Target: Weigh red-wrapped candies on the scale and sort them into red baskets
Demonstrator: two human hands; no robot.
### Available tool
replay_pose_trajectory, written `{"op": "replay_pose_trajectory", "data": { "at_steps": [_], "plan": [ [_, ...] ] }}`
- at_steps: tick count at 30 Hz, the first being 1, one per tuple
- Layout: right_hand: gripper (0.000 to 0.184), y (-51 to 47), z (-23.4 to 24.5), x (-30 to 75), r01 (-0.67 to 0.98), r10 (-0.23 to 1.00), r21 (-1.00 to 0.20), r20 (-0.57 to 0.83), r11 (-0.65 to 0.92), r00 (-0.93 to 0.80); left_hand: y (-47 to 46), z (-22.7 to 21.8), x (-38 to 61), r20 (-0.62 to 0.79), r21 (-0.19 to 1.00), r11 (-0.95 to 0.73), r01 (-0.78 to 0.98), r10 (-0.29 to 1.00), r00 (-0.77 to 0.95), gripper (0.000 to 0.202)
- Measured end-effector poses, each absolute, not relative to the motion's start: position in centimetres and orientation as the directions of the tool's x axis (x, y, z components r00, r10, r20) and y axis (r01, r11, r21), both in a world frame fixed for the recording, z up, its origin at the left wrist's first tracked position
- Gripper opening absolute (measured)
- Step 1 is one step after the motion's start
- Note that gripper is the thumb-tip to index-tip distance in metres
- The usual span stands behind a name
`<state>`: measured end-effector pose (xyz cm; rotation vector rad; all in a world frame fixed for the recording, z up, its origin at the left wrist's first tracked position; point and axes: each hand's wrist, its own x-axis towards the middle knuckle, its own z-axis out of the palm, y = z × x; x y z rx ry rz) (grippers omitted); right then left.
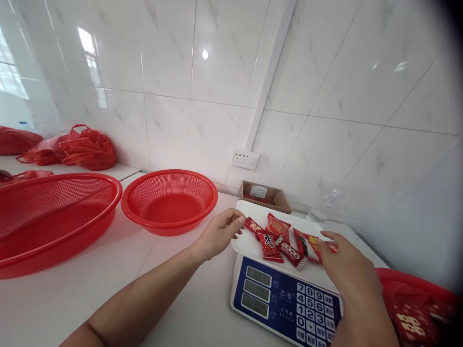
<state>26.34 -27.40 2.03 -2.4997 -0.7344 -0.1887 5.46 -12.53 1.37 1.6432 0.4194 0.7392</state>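
Observation:
A white digital scale (285, 301) with a blue keypad panel stands in front of me, and its white tray (249, 246) bears several small red snack packets. My left hand (222, 233) is at the tray's left edge, thumb and fingers pinched at the end of a narrow red packet (254, 226). My right hand (349, 262) curls round the right end of a red and black packet (306, 243); some of its fingers are hidden. Between the hands lie a square red packet (278, 226), a red packet with a white label (270, 248) and a dark red bar packet (292, 253).
Two red mesh baskets (177, 224) (61, 246) stand to the left. A cardboard box (265, 195) and a clear plastic bottle (325, 205) are behind the scale. At right is a red basket (415, 279) of red packets. Red plastic bags (88, 149) lie far left.

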Motion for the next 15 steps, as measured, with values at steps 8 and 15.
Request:
{"op": "replay_pose_trajectory", "data": {
  "at_steps": [8,15],
  "plan": [
    [0.047,-26.1,0.9,26.4,0.511,0.509,-0.353,0.106,-0.784,0.854,-12.7,1.3,5.5,0.227,0.971,-0.201,-0.126,0.632,0.741,0.027],
    [0.04,-25.7,2.6,23.1,0.579,0.514,-0.659,0.323,-0.481,0.795,-13.0,1.2,5.6,0.238,0.97,-0.183,-0.158,0.606,0.759,0.032]
  ]
}}
